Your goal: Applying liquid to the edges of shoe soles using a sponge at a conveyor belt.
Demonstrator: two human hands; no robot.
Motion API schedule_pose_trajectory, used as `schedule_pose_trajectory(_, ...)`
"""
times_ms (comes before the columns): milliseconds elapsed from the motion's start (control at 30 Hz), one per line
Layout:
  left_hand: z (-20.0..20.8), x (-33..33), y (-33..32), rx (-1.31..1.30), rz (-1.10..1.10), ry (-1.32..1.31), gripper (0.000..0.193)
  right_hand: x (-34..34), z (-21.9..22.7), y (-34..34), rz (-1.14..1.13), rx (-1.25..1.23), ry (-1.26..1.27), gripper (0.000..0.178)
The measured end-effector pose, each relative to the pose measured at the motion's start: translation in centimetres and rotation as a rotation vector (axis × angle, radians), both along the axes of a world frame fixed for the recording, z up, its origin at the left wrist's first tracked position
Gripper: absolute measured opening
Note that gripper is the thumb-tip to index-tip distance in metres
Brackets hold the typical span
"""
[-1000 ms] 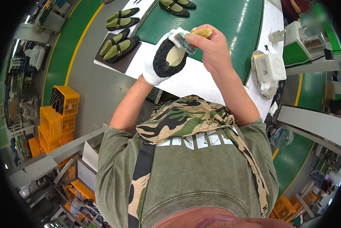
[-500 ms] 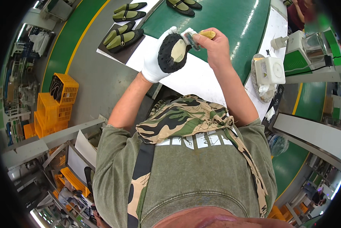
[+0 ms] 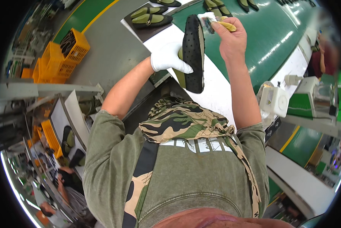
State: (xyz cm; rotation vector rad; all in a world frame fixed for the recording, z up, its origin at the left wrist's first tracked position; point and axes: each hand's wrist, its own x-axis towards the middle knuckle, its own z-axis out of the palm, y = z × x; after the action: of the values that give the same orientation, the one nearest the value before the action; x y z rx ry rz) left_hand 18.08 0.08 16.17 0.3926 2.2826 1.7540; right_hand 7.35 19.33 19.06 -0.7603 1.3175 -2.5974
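A black dotted flat shoe [image 3: 193,57] with green lining is held up in front of me, its length running away from me and its dotted side showing. My left hand [image 3: 169,57], in a white glove, is closed round its near part, thumb across the dotted side. My bare right hand [image 3: 233,40] pinches a white wad [image 3: 207,17] with a dark patch, and a yellow piece [image 3: 228,25] sticks out above the fingers. I cannot make out whether these are one tool. The white wad is against or very close to the shoe's far right edge.
Green-lined black shoes [image 3: 151,19] sit on a dark board at the far left. More shoes [image 3: 217,7] stand on the green work surface [image 3: 261,45]. A white container [image 3: 273,100] stands at the right edge, a person [image 3: 324,60] beyond. Yellow crates [image 3: 77,47] are stacked left.
The shoe has turned from showing its pale underside end-on to showing its long dotted side. My left hand has shifted its hold. My right hand keeps the white wad by the shoe; the whole view has swung.
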Motion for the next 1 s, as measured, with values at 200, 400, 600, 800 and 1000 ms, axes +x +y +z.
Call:
schedule_pose_trajectory(200,-1.6,2.5,-2.0,0.358,0.056,-0.164,0.069,0.6,-1.9,-1.1,0.147,0.153,0.155,0.019)
schedule_pose_trajectory(400,-2.1,4.8,-4.2,0.487,0.003,-0.264,0.066,0.7,-0.8,-4.4,0.195,0.069,0.097,0.019)
schedule_pose_trajectory(600,-1.3,7.3,-7.2,0.592,0.070,-0.334,0.075,4.5,-1.8,-6.7,0.210,0.327,0.335,0.023)
schedule_pose_trajectory(800,-1.8,10.8,-10.9,0.748,0.266,-0.285,0.054,7.3,-3.1,-7.8,0.673,0.406,0.212,0.022)
schedule_pose_trajectory(1000,-0.7,13.6,-12.8,0.861,0.303,-0.268,0.053,7.3,-2.6,-15.7,0.531,0.206,0.101,0.021)
